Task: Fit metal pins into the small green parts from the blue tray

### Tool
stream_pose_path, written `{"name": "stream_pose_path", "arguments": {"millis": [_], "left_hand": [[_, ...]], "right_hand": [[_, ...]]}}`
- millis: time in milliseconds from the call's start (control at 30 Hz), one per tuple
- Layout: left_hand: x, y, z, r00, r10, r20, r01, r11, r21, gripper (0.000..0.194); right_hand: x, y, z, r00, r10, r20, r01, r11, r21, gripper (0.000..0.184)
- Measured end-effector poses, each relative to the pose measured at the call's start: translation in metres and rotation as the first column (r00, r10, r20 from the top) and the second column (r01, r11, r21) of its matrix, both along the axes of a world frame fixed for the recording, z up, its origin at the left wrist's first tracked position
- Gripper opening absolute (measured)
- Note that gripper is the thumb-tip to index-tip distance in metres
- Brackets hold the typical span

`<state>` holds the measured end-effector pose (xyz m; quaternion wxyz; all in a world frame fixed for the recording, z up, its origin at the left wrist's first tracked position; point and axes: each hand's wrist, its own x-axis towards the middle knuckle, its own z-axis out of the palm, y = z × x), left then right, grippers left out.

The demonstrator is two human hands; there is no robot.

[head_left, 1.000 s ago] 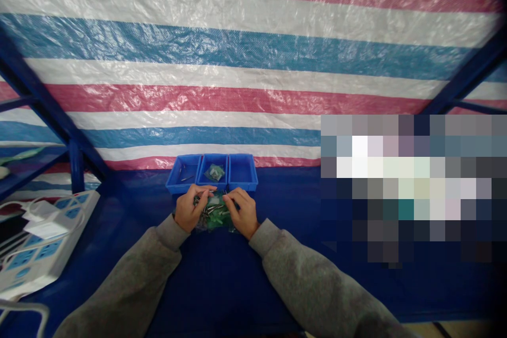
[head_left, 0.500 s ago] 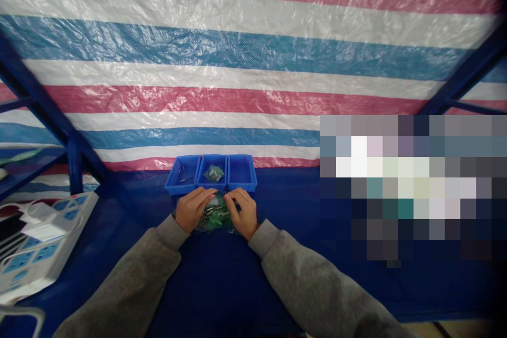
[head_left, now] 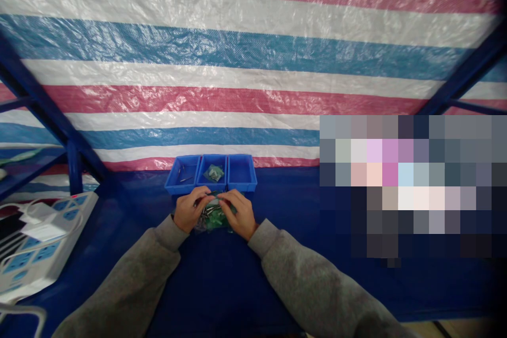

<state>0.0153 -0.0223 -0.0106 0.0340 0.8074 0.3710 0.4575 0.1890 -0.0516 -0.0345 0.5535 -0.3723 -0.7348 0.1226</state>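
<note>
My left hand (head_left: 193, 208) and my right hand (head_left: 240, 212) are together over a clear plastic bag (head_left: 216, 219) on the table. Green pieces and shiny thin metal parts, which look like screws, show through the bag. Both hands have their fingers pinched at its upper edge, fingertips almost meeting. Something small and dark shows between them, too small to name. Just behind stand three joined blue trays: the left tray (head_left: 182, 188) holds a few thin metal pieces, the middle tray (head_left: 212, 186) a small greenish packet (head_left: 214, 172), and the right tray (head_left: 241, 188) shows only its bare bottom.
A white power strip (head_left: 47, 253) with a plugged-in white adapter (head_left: 43, 222) and cables lies at the left on the blue table (head_left: 214, 285). Blue frame bars (head_left: 75, 163) rise at the sides. A striped plastic sheet (head_left: 237, 79) hangs behind. The right side is pixelated.
My right hand has shifted slightly left, bringing its fingertips nearer my left hand's. The metal parts in the bag show a little differently. The trays have not moved.
</note>
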Motion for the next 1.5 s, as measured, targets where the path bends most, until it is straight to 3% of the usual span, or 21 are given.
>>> {"name": "stream_pose_path", "arguments": {"millis": [267, 433, 600, 900, 1167, 1500], "left_hand": [[0.000, -0.002, 0.002, 1.000, -0.002, -0.020, 0.002, 1.000, -0.003, 0.021], [0.000, -0.005, 0.006, 0.999, -0.027, -0.045, 0.025, 0.999, -0.047, 0.025], [0.001, -0.004, 0.007, 0.994, -0.093, -0.055, 0.095, 0.995, 0.021, 0.015], [0.001, -0.003, 0.007, 0.990, -0.118, -0.082, 0.122, 0.992, 0.038, 0.015], [0.001, -0.005, 0.009, 0.991, -0.024, -0.130, 0.028, 0.999, 0.033, 0.023], [0.001, -0.009, 0.013, 0.985, 0.026, -0.172, -0.024, 1.000, 0.013, 0.037]], "right_hand": [[-0.001, 0.001, -0.001, 1.000, 0.016, 0.025, -0.016, 1.000, -0.001, 0.015], [0.001, 0.003, -0.002, 0.997, -0.049, -0.058, 0.047, 0.999, -0.025, 0.018], [0.002, 0.003, -0.001, 0.992, -0.094, -0.087, 0.093, 0.995, -0.024, 0.021], [0.002, 0.003, -0.003, 0.992, -0.105, -0.067, 0.102, 0.994, -0.041, 0.026], [0.002, 0.000, 0.005, 0.994, -0.057, -0.090, 0.056, 0.998, -0.011, 0.017], [0.000, 0.001, 0.003, 0.996, -0.004, -0.088, 0.004, 1.000, 0.002, 0.014]]}}
